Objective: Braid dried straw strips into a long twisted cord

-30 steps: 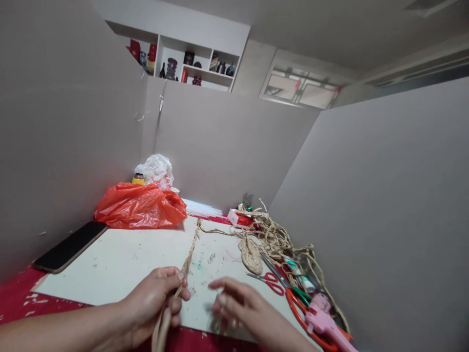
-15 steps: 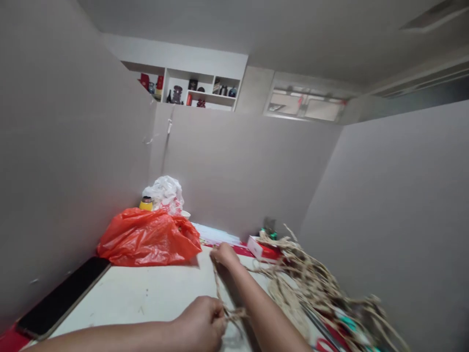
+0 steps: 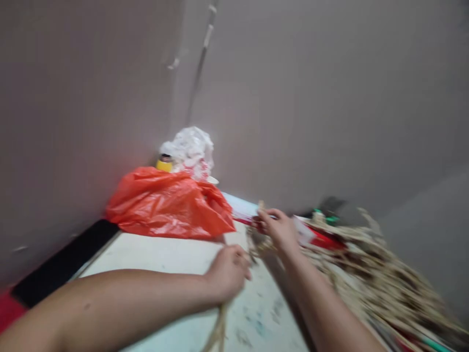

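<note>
Left hand: fingers curled closed around cord. Right hand, toward one o'clock: fingertips pinching a cord end; blurred.

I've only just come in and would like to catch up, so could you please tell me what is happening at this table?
A person is handling tan cord with both bare hands over a white board. The left hand is closed on cord, with strands hanging below it. The right hand, farther from the person, has its fingertips at a piece of cord too, though blur hides the exact grip. A tangled heap of cord lies to the right, and a red plastic bag sits at the back left.
</note>
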Action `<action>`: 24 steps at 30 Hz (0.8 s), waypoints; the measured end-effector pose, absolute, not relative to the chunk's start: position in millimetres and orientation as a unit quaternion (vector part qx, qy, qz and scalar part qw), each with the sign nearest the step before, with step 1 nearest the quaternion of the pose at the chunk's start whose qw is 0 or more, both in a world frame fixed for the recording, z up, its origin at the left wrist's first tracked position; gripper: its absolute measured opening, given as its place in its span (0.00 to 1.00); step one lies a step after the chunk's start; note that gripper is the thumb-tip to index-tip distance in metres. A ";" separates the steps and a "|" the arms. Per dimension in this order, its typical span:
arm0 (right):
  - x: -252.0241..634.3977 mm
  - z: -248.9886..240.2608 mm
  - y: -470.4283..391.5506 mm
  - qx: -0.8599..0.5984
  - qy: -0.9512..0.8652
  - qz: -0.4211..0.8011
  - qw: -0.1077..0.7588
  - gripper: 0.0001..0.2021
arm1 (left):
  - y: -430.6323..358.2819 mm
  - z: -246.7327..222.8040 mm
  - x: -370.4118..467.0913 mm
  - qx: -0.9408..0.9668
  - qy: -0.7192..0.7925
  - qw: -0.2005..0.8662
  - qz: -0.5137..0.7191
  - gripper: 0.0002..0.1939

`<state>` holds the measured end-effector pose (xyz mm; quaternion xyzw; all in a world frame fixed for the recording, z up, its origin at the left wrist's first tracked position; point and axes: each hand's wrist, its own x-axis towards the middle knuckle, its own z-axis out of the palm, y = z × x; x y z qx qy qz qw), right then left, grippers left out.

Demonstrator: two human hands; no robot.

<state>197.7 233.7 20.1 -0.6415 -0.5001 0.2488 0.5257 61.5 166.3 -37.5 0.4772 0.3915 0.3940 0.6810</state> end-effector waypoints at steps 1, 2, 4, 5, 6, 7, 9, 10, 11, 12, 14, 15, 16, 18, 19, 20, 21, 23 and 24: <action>194.9 21.6 226.6 -0.648 -0.491 0.251 0.525 0.19 | 168.7 -32.3 58.8 0.472 0.404 0.662 0.419 0.09; 193.5 21.9 218.4 -0.650 -0.489 0.253 0.524 0.20 | 171.6 -27.4 57.0 0.469 0.410 0.644 0.443 0.10; 192.1 20.4 197.7 -0.637 -0.498 0.262 0.526 0.21 | 176.1 -18.5 55.4 0.455 0.407 0.634 0.474 0.12; 191.0 18.7 186.1 -0.613 -0.516 0.271 0.534 0.20 | 176.6 -15.0 55.3 0.447 0.403 0.633 0.487 0.12; 189.2 16.6 174.7 -0.592 -0.539 0.272 0.534 0.19 | 175.9 -12.2 55.3 0.440 0.399 0.634 0.494 0.12; 186.9 14.4 164.6 -0.577 -0.559 0.269 0.531 0.18 | 174.3 -10.3 55.3 0.435 0.398 0.635 0.499 0.13; 181.8 10.7 150.8 -0.552 -0.583 0.280 0.526 0.17 | 169.9 -8.5 54.8 0.429 0.402 0.637 0.499 0.13; 179.5 9.6 147.5 -0.543 -0.589 0.288 0.524 0.17 | 167.9 -8.4 54.3 0.429 0.406 0.636 0.497 0.13; 177.7 8.8 146.3 -0.535 -0.594 0.298 0.522 0.17 | 166.5 -8.7 53.7 0.430 0.409 0.635 0.495 0.13; 176.2 8.4 146.8 -0.529 -0.596 0.309 0.519 0.17 | 165.7 -9.0 52.8 0.432 0.413 0.631 0.494 0.14; 174.7 7.8 150.4 -0.522 -0.594 0.329 0.516 0.17 | 166.5 -9.7 50.8 0.439 0.423 0.619 0.496 0.15; 174.4 7.6 152.6 -0.518 -0.590 0.338 0.519 0.16 | 167.8 -9.9 49.8 0.441 0.428 0.610 0.500 0.15; 174.4 7.4 154.5 -0.513 -0.585 0.346 0.524 0.16 | 169.4 -10.1 48.9 0.442 0.432 0.603 0.505 0.16; 174.7 6.6 156.9 -0.508 -0.571 0.355 0.539 0.15 | 172.8 -10.1 47.8 0.442 0.435 0.592 0.515 0.15; 175.0 6.0 157.1 -0.506 -0.567 0.357 0.544 0.14 | 173.8 -10.0 47.5 0.442 0.435 0.589 0.518 0.15; 175.4 4.9 156.6 -0.507 -0.565 0.355 0.545 0.14 | 173.9 -10.0 47.2 0.441 0.435 0.588 0.520 0.15; 176.3 3.0 155.6 -0.510 -0.571 0.346 0.543 0.14 | 173.1 -10.0 47.0 0.440 0.438 0.585 0.521 0.15; 179.5 -3.8 153.3 -0.518 -0.603 0.302 0.526 0.13 | 169.7 -11.0 47.1 0.435 0.447 0.582 0.522 0.16; 182.0 -9.1 153.3 -0.523 -0.633 0.257 0.510 0.13 | 168.4 -12.2 47.5 0.433 0.452 0.583 0.519 0.16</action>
